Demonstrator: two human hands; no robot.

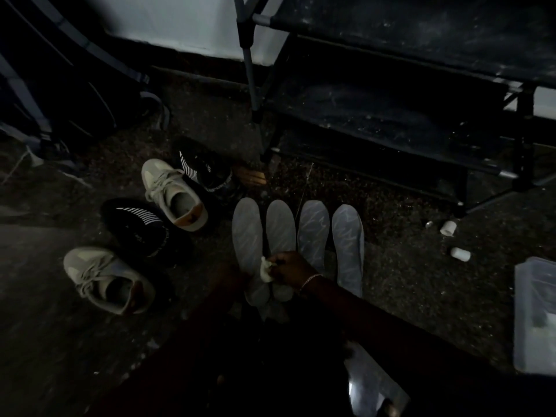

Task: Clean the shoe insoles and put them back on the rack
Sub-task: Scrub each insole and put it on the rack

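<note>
Right hand (288,267) pinching white wipe (266,269) on insoles (280,224), left hand (225,273) unreadable in dark, sneakers (174,191) beside, rack (391,115) behind

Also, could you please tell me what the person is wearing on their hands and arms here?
The right hand is bare, with no glove, and a thin pale chain bracelet circles its wrist. The forearm behind it shows no sleeve before it fades into darkness. The left hand is only a dim shape in shadow, so nothing worn on it can be made out.

The rack (406,115) and the plastic tub (522,311) run off the right edge.
</note>
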